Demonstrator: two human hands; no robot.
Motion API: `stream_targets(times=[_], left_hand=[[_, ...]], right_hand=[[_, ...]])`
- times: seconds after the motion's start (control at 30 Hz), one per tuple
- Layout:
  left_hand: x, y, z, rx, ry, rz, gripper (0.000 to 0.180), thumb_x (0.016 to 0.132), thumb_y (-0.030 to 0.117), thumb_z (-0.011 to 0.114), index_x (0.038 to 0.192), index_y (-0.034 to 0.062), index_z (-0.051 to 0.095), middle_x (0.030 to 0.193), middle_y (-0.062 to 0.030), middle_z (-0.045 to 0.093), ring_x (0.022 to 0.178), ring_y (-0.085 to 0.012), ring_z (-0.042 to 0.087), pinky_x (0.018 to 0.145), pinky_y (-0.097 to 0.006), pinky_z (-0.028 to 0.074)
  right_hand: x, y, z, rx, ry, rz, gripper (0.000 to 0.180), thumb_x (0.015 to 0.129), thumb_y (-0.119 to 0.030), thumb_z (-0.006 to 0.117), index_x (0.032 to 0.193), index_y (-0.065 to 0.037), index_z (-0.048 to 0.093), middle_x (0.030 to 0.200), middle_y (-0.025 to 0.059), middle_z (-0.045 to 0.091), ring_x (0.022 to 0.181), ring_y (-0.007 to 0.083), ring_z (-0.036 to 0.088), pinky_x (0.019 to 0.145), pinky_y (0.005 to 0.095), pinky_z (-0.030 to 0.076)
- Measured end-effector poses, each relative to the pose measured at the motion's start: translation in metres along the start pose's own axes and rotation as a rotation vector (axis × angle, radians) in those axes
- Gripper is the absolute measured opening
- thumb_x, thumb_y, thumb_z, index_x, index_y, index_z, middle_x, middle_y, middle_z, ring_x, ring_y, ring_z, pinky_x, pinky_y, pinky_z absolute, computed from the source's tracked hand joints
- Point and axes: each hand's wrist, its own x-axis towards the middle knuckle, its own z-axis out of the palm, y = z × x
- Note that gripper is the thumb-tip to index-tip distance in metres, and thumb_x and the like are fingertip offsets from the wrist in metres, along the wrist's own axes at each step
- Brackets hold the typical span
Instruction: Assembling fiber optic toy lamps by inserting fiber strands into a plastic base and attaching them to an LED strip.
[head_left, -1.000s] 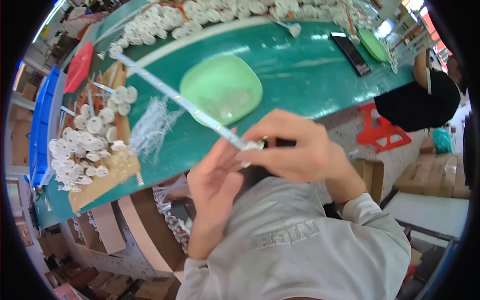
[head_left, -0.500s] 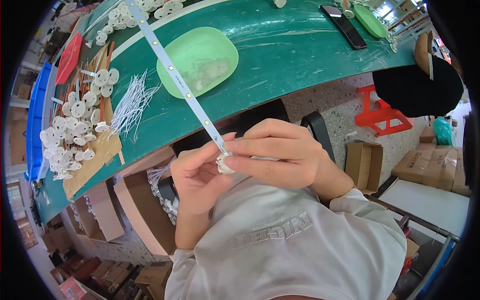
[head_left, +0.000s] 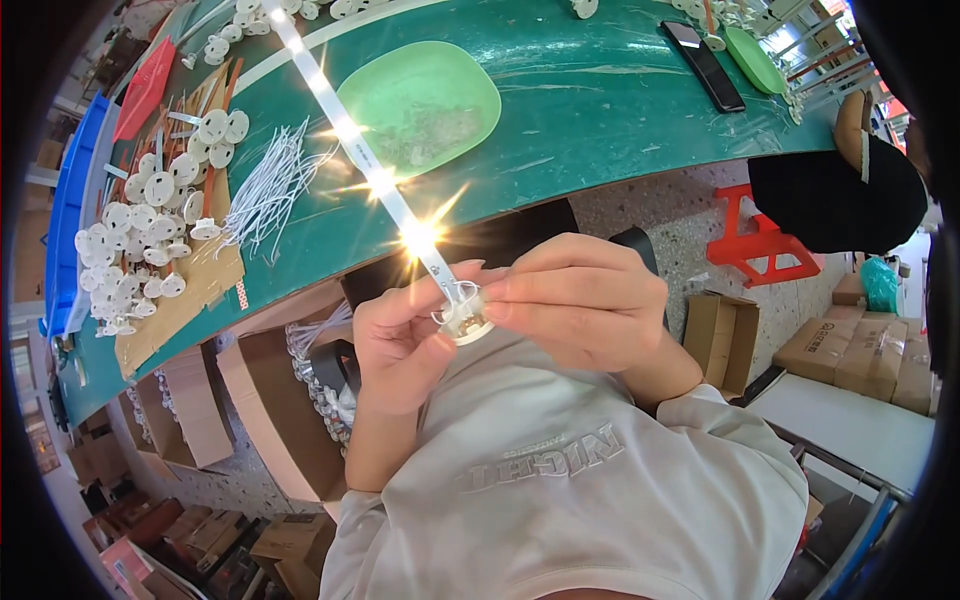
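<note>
A long, narrow white LED strip (head_left: pixel 402 212) slants up and left from between my hands, its LEDs glowing brightly. At its near end sits a small white round cap (head_left: pixel 467 330) with thin white wire looped over it. My left hand (head_left: pixel 398 345) is closed round the cap's left side, thumb below and fingers behind. From the other side, my right hand (head_left: pixel 585 300) pinches the cap between thumb and fingertips. My fingers partly hide the join of strip and cap.
On the green table (head_left: pixel 570 100) lie a light-green tray (head_left: pixel 470 75), white wires (head_left: pixel 275 190), several white round caps (head_left: pixel 160 188) and a black phone (head_left: pixel 703 65). A cardboard box (head_left: pixel 285 400) stands below the table. At the right are a red stool (head_left: pixel 760 245) and another person (head_left: pixel 850 200).
The strip's LEDs have gone from dark to brightly lit. The cap has turned in my fingers, so more of its round face and the wire loop show. Both hands still hold it.
</note>
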Motion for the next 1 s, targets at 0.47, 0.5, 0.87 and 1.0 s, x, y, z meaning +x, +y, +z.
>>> stream_targets(times=[0.47,0.5,0.87,1.0], left_hand=[[0.017,0.03,-0.014,0.473,0.075,0.037,0.029,0.081,-0.008,0.064,0.11,-0.011,0.065,0.107,-0.0216,0.068,0.099,-0.0246,0.067,0.088,-0.031,0.051],[0.017,0.035,-0.018,0.687,0.057,0.013,0.026,0.078,-0.011,0.066,0.104,-0.0088,0.069,0.101,-0.0195,0.071,0.091,-0.0224,0.07,0.082,-0.028,0.053],[0.019,0.036,-0.04,0.533,0.388,0.058,0.011,0.091,0.0,0.06,0.09,-0.0079,0.067,0.084,-0.0156,0.07,0.08,-0.0217,0.068,0.075,-0.031,0.053],[0.014,0.023,-0.035,0.479,0.536,0.085,0.016,0.096,0.008,0.057,0.098,-0.0067,0.064,0.09,-0.0162,0.068,0.082,-0.0216,0.067,0.075,-0.032,0.054]], right_hand=[[0.003,0.014,0.003,-0.092,-0.102,-0.102,0.019,0.063,0.006,0.074,0.081,0.004,0.07,0.087,0.0145,0.069,0.07,0.0258,0.065,0.057,0.0292,0.056],[0.004,0.016,0.004,-0.1,-0.154,-0.123,0.018,0.063,0.006,0.074,0.081,0.004,0.07,0.087,0.0142,0.069,0.07,0.0256,0.065,0.057,0.0291,0.056],[0.001,0.028,0.003,-0.071,-0.269,-0.115,0.014,0.066,0.005,0.071,0.08,0.005,0.069,0.087,0.0141,0.069,0.068,0.0252,0.065,0.055,0.0298,0.055],[-0.003,0.033,0.004,-0.072,-0.163,-0.01,0.021,0.061,0.006,0.071,0.083,0.006,0.069,0.085,0.0148,0.068,0.068,0.026,0.064,0.056,0.0296,0.055]])
